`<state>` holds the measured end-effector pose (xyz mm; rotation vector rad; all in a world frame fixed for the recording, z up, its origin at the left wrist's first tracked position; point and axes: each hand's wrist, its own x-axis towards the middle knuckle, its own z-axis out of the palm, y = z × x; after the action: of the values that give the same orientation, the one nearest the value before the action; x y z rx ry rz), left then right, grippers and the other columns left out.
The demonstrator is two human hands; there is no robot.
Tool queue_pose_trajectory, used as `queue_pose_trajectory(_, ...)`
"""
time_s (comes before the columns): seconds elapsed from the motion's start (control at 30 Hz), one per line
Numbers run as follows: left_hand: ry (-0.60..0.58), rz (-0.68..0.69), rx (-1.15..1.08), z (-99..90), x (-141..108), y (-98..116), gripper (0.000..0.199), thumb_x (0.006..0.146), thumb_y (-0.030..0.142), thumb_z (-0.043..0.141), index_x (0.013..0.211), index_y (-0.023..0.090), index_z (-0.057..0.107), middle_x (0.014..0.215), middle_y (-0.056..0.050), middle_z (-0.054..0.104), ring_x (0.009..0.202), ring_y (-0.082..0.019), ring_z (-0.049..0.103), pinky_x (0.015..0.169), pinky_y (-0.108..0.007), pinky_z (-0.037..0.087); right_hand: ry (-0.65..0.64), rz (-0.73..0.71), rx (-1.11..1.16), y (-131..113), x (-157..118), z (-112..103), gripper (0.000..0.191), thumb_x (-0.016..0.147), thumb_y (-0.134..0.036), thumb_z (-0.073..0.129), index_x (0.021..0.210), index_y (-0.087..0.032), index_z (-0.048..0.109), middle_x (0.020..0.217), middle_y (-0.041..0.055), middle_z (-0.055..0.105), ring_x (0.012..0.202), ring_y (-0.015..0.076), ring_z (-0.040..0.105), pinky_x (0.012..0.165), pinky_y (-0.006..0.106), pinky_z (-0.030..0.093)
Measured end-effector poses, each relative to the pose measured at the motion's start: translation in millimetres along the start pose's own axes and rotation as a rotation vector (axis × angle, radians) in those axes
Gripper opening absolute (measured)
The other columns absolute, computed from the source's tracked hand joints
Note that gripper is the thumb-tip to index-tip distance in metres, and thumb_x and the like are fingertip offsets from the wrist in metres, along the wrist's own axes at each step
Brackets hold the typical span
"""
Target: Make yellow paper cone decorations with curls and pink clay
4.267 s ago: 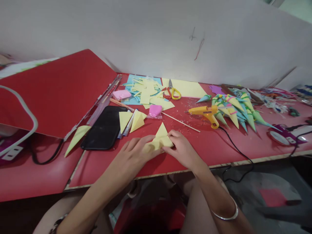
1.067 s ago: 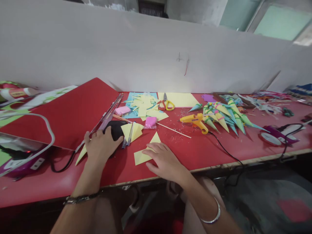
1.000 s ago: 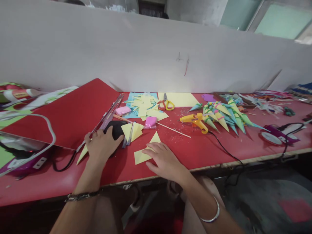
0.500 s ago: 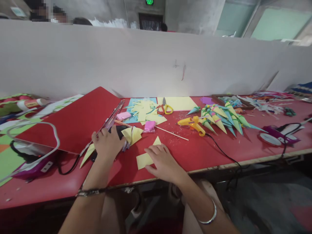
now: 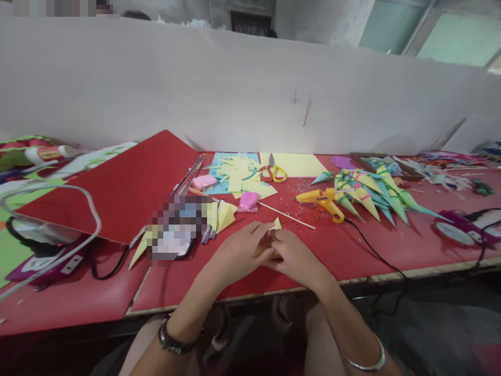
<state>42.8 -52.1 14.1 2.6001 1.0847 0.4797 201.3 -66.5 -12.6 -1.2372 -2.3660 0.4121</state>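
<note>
My left hand (image 5: 241, 251) and my right hand (image 5: 296, 257) meet over the red table near its front edge. Between their closed fingers is a piece of pale yellow paper (image 5: 277, 224); one pointed corner sticks up past the fingertips and the rest is mostly hidden. To the left of my left hand lie a phone (image 5: 174, 241) and a folded yellow paper piece (image 5: 226, 216) beside some thin pens (image 5: 209, 235). A pink packet (image 5: 248, 201) sits just beyond the hands.
A yellow glue gun (image 5: 321, 201) with a black cord lies at right, against a pile of paper cones (image 5: 370, 190). Scissors (image 5: 278, 173) rest by yellow paper strips (image 5: 238, 175). A thin stick (image 5: 287, 215) crosses the table. Purple power strips (image 5: 50, 269) stand at both sides.
My left hand has left the phone and moved right to join my right hand. The yellow paper, flat under my right hand before, is now between both hands.
</note>
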Motion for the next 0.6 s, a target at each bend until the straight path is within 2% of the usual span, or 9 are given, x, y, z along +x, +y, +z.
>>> queue_pose_trajectory(0.07, -0.007, 0.016, -0.002, 1.9, -6, -5, 0.03, 0.08, 0.027, 0.05, 0.109, 0.019, 0.048, 0.103, -0.006, 0.058, 0.091, -0.018, 0.056, 0.076, -0.03, 0.046, 0.028, -0.034, -0.075, 0, -1, -2, 0.016, 0.081, -0.018, 0.05, 0.093, -0.02, 0.061, 0.094, 0.0048, 0.063, 0.092, 0.0175, 0.055, 0.092, 0.037, 0.034)
queue_pose_trajectory(0.17, 0.013, 0.029, 0.077, 0.8, -12, -12, 0.031, 0.077, 0.019, 0.054, 0.108, 0.018, 0.05, 0.103, -0.005, 0.061, 0.09, -0.018, 0.058, 0.072, -0.029, 0.046, 0.144, -0.045, -0.185, -3, -1, -4, 0.023, 0.085, -0.012, 0.04, 0.084, -0.019, 0.061, 0.081, 0.0017, 0.065, 0.078, 0.0143, 0.058, 0.097, 0.04, 0.028)
queue_pose_trajectory(0.3, 0.137, 0.134, 0.256, -4.5, -13, -13, 0.013, 0.082, 0.016, 0.046, 0.089, 0.017, 0.057, 0.079, -0.002, 0.067, 0.069, -0.016, 0.061, 0.063, -0.028, 0.043, 0.4, -0.06, -0.265, -11, 0, -3, 0.018, 0.081, -0.012, 0.043, 0.078, -0.02, 0.059, 0.074, -0.0005, 0.064, 0.071, 0.0131, 0.056, 0.1, 0.042, 0.024)
queue_pose_trajectory(0.43, 0.261, 0.226, 0.35, -7.1, -16, -10, 0.025, 0.086, 0.021, 0.042, 0.064, 0.017, 0.054, 0.055, 0.002, 0.059, 0.049, -0.013, 0.053, 0.056, -0.026, 0.038, 0.51, -0.1, -0.33, -20, -1, -1, 0.016, 0.079, -0.013, 0.044, 0.073, -0.022, 0.057, 0.068, -0.0029, 0.062, 0.068, 0.0118, 0.054, 0.103, 0.044, 0.02)
queue_pose_trajectory(0.5, 0.319, 0.254, 0.382, -6.8, -18, -10, 0.025, 0.086, 0.02, 0.041, 0.064, 0.017, 0.054, 0.052, 0.004, 0.058, 0.047, -0.012, 0.052, 0.057, -0.026, 0.037, 0.541, -0.127, -0.336, -21, -1, -1, 0.016, 0.078, -0.013, 0.044, 0.072, -0.022, 0.057, 0.066, -0.0039, 0.062, 0.067, 0.011, 0.054, 0.104, 0.043, 0.02)
queue_pose_trajectory(0.6, 0.383, 0.286, 0.403, -6.9, -21, -10, 0.02, 0.086, 0.016, 0.04, 0.077, 0.018, 0.058, 0.056, 0.005, 0.061, 0.05, -0.01, 0.054, 0.061, -0.026, 0.037, 0.591, -0.137, -0.332, -19, -1, -4, 0.016, 0.077, -0.013, 0.046, 0.071, -0.023, 0.057, 0.068, -0.0047, 0.063, 0.066, 0.0104, 0.054, 0.103, 0.042, 0.022)
